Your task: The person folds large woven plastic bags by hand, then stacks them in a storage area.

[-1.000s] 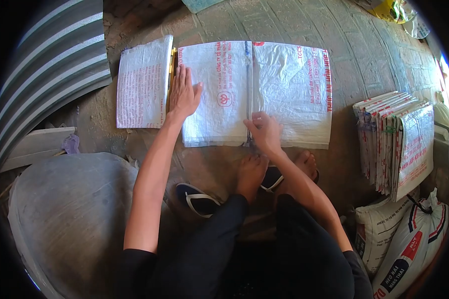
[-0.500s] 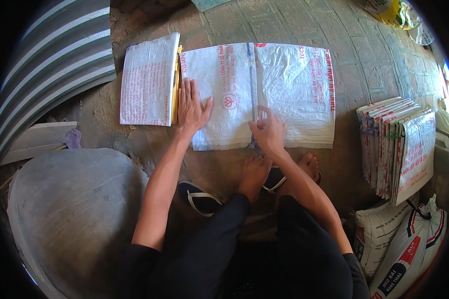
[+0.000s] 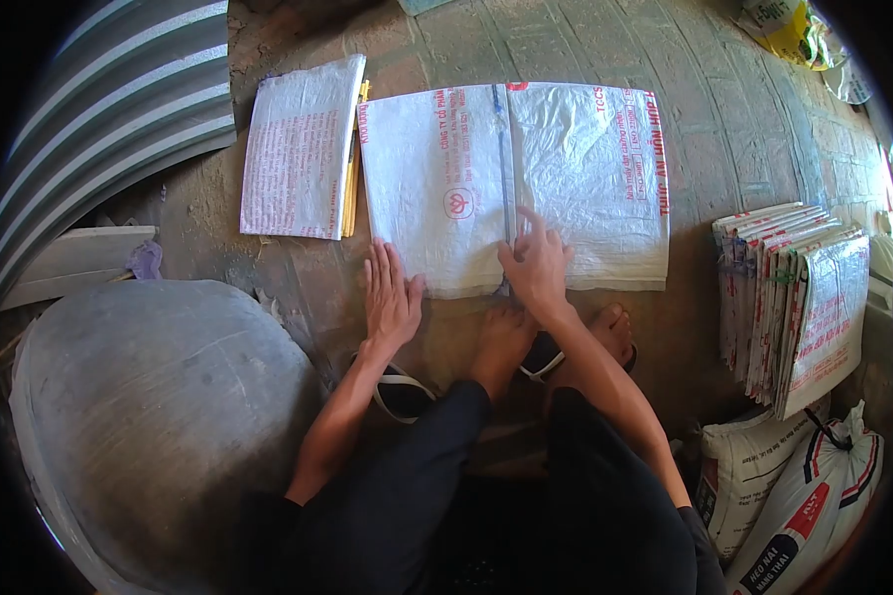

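A white woven sack (image 3: 585,188) with red print lies flat on the brick floor, a dark line running down its middle. At its lower left corner rests my left hand (image 3: 394,297), fingers stretched and close to the edge. My right hand (image 3: 536,263) touches the sack near the lower end of the middle line, index finger and thumb apart and holding nothing. Left of the sack is a folded stack of sacks (image 3: 298,149), with yellow edges along its right side.
A bundle of folded sacks (image 3: 824,307) stands at the right, above two filled bags (image 3: 814,506). A large grey rounded object (image 3: 159,387) fills the lower left, below corrugated metal (image 3: 119,109). My feet and sandals (image 3: 402,395) are just below the sack.
My left hand has slid down the sack's left edge to its lower corner. My right hand stays in nearly the same place.
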`<action>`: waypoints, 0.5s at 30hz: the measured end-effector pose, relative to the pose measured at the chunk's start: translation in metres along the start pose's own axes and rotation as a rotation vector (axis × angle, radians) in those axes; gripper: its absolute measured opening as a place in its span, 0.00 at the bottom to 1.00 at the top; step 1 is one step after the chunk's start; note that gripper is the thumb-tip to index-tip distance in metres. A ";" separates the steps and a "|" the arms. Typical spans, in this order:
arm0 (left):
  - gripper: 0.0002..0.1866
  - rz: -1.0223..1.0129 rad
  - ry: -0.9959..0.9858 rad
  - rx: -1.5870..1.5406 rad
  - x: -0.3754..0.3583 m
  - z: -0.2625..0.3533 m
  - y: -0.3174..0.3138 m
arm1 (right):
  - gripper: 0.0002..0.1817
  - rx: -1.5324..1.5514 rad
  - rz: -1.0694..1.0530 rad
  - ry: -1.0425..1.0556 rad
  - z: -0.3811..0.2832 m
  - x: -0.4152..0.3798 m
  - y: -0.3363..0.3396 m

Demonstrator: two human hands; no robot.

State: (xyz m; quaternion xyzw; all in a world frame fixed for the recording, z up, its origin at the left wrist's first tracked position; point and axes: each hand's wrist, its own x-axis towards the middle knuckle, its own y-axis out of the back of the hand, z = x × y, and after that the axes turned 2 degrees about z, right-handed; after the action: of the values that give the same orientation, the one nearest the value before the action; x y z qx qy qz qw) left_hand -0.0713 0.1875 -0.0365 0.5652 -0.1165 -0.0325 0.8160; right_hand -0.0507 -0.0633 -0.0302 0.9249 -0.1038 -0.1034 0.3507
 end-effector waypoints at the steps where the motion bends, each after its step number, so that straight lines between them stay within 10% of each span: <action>1: 0.33 0.010 0.028 -0.036 -0.002 0.000 0.002 | 0.26 -0.011 0.006 0.025 0.002 -0.001 -0.001; 10: 0.31 -0.161 0.189 -0.158 0.018 -0.061 0.008 | 0.15 -0.131 -0.005 0.168 0.008 -0.002 0.010; 15: 0.24 0.072 0.558 -0.440 0.031 -0.052 -0.006 | 0.16 -0.151 0.047 0.225 0.014 -0.001 0.006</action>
State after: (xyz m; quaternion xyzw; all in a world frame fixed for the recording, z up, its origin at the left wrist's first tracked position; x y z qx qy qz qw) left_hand -0.0290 0.2272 -0.0543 0.3588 0.1007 0.1277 0.9191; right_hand -0.0564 -0.0761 -0.0367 0.8990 -0.0773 0.0016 0.4311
